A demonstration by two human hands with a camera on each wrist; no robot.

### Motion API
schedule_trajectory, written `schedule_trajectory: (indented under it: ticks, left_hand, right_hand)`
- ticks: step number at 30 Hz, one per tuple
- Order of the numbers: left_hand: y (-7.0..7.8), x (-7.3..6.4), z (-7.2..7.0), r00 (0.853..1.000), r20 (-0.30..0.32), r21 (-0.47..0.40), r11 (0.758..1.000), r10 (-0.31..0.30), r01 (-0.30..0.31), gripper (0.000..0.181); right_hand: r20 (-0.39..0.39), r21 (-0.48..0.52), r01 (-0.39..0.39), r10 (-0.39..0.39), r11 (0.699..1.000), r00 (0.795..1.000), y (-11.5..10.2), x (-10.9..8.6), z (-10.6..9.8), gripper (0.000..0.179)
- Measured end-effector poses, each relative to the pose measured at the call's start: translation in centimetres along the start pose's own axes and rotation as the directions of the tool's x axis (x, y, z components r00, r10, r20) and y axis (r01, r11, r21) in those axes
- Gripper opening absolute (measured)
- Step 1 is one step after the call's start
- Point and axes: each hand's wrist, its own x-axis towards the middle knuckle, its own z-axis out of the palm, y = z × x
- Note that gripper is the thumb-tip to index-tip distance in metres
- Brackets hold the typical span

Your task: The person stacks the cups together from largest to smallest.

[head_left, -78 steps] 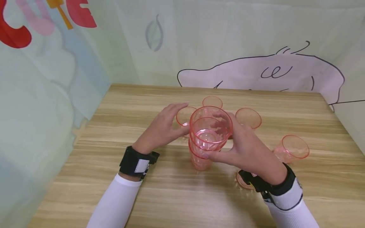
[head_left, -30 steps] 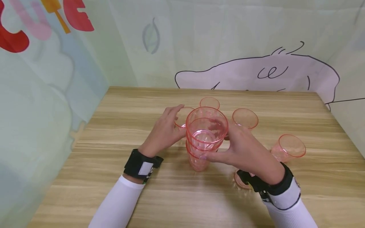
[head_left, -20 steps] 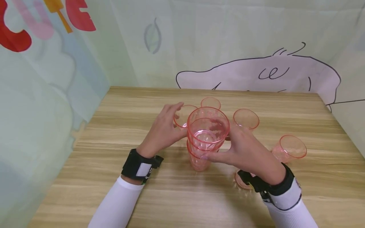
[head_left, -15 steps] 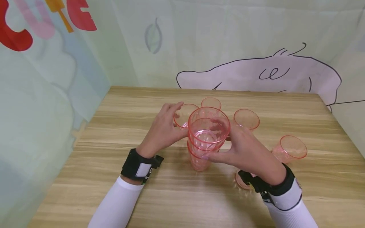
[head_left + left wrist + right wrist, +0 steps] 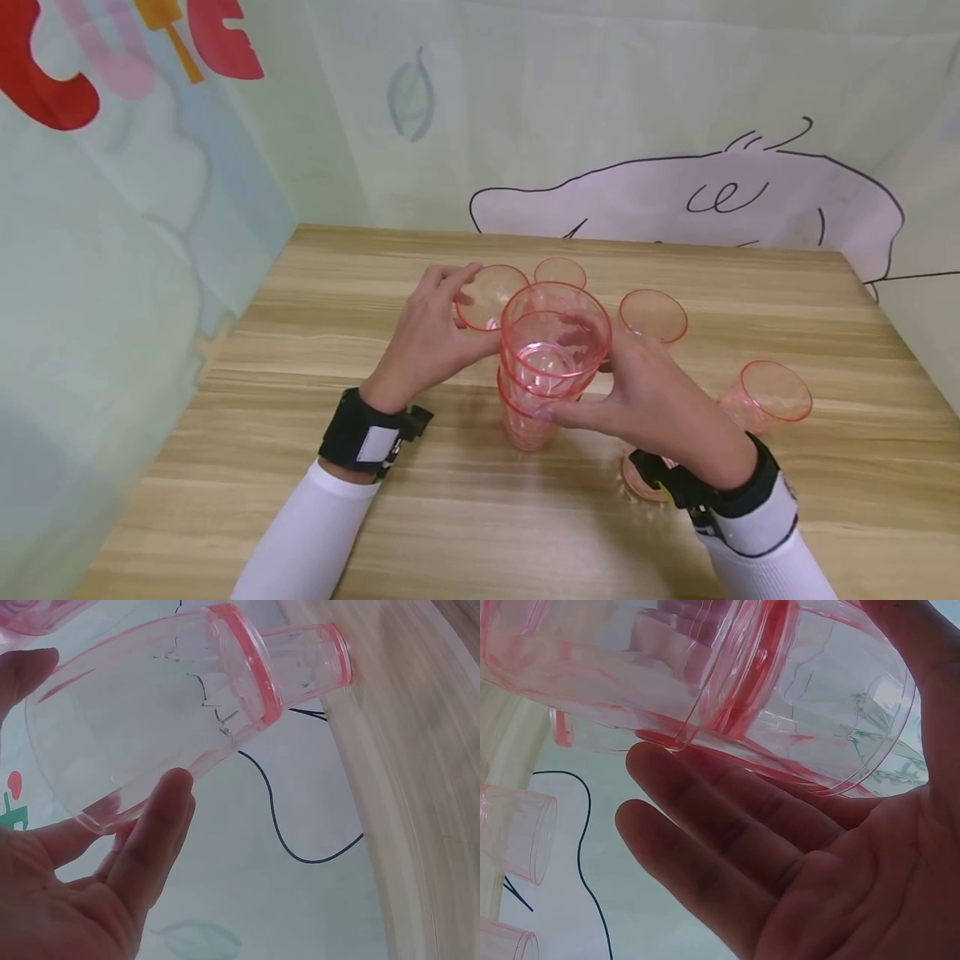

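My right hand [image 5: 652,396] grips a nested stack of clear pink cups [image 5: 528,429] with the thumb across the near side and the fingers behind. In the right wrist view, fingers [image 5: 705,847] lie along the stack [image 5: 592,667]. My left hand [image 5: 427,333] holds a single clear pink cup [image 5: 491,292] just left of the stack, thumb and fingers on opposite sides. The left wrist view shows this cup [image 5: 135,712] tilted between the thumb and fingers [image 5: 154,832], its thick red ring overlapping another cup [image 5: 304,664] behind.
More pink cups stand on the wooden table [image 5: 300,500]: one at the back [image 5: 560,271], one right of the stack [image 5: 654,312], one farther right [image 5: 772,396]. Another pink cup [image 5: 637,483] is mostly hidden under my right wrist. A printed cloth backdrop [image 5: 600,92] borders the table's back and left.
The single cup in my left hand has shifted up and slightly right in the head view, its rim appearing larger. My right hand and the stack have barely moved.
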Motion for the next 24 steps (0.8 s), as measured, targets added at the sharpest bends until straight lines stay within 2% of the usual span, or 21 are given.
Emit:
schedule_trajectory:
  ticks: [3,9,14,24]
  left_hand:
    - [0.1,0.0,-0.2,0.999,-0.032,-0.024,1.0,0.006,-0.007,0.084]
    - [0.5,0.0,-0.8,0.994,-0.112,-0.124,0.992,0.016,-0.03,0.075]
    - [0.7,0.0,-1.0,0.99,-0.141,-0.18,0.983,0.018,-0.043,0.074]
    - [1.3,-0.1,-2.1,0.969,-0.248,-0.347,0.934,-0.007,-0.082,0.068]
  right_hand:
    - [0.001,-0.011,-0.007,0.007,1.0,1.0,0.0,0.0,0.0,0.083]
    - [-0.002,-0.009,-0.005,0.005,1.0,1.0,0.0,-0.1,0.1,0.081]
    - [-0.008,0.002,0.007,-0.007,1.0,1.0,0.0,-0.2,0.0,0.079]
    - [-0.009,-0.021,0.025,-0.025,0.999,1.0,-0.1,-0.1,0.1,0.078]
